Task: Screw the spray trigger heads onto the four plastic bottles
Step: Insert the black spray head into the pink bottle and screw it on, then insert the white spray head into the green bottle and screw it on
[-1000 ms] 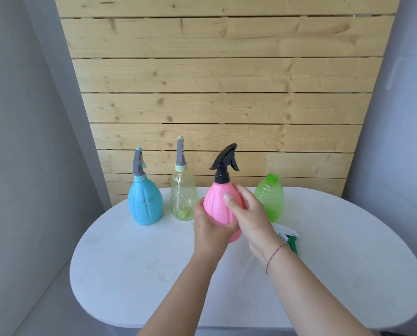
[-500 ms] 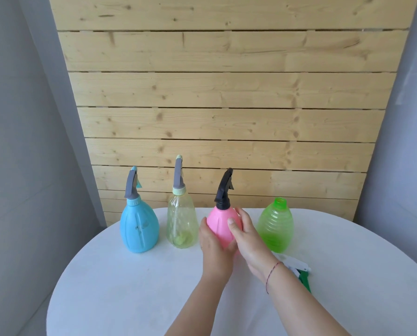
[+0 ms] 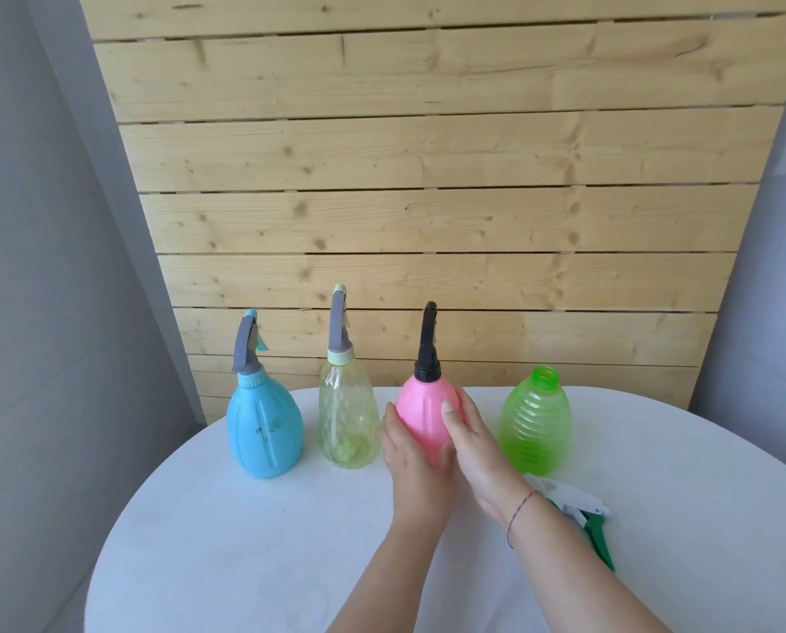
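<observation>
Four bottles stand in a row at the table's far edge. The blue bottle (image 3: 265, 431) and the pale yellow bottle (image 3: 349, 422) each carry a grey trigger head. The pink bottle (image 3: 423, 413) has a black trigger head (image 3: 428, 344) on it and stands upright between my hands. My left hand (image 3: 411, 454) cups its left side and my right hand (image 3: 471, 445) wraps its right side. The green bottle (image 3: 535, 424) stands open-necked to the right. A white and green trigger head (image 3: 578, 509) lies on the table behind my right wrist, partly hidden.
The round white table (image 3: 244, 541) stands against a wooden plank wall (image 3: 427, 175), with grey walls on both sides. The bottles stand close to each other with narrow gaps between them.
The pink bottle has moved away from me into the row, between the yellow and green bottles. Both hands went with it and still hold it. The view has shifted.
</observation>
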A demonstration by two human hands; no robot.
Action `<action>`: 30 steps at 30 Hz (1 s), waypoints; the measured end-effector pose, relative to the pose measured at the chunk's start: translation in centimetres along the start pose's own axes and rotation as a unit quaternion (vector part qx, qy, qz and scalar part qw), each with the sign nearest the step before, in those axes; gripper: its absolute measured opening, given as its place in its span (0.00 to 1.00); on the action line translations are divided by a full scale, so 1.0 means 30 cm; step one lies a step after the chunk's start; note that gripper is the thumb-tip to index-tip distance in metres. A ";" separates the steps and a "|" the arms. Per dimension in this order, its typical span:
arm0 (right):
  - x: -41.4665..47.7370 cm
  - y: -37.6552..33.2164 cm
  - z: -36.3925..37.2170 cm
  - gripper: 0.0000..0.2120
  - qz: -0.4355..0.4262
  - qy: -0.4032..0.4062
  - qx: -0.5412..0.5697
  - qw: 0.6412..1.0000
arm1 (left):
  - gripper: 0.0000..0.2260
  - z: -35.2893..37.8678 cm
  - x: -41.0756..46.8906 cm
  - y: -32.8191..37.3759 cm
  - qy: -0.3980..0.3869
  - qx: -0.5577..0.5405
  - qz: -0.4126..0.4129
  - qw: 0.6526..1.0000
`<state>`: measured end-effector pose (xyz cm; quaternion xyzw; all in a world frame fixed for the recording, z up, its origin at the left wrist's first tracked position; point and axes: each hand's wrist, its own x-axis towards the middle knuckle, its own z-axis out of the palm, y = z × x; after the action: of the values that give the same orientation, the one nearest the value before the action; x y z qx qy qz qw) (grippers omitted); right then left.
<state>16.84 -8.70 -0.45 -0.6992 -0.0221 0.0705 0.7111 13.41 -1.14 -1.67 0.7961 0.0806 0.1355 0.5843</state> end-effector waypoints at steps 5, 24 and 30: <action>-0.013 0.004 0.010 0.30 0.029 0.006 -0.002 1.000 | 0.36 -0.005 -0.009 -0.002 0.000 0.009 -0.004 1.000; -0.353 -0.184 -0.269 0.07 0.081 0.181 0.011 0.980 | 0.15 0.041 -0.263 0.095 -0.108 0.189 -0.081 0.973; -0.390 -0.140 -0.329 0.09 0.166 0.190 0.024 0.967 | 0.11 0.055 -0.273 0.090 -0.146 0.212 -0.067 0.964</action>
<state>6.84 -20.08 4.32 -0.6766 0.2309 0.0541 0.6971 6.06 -5.82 -0.56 0.9055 0.0747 -0.0416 0.4157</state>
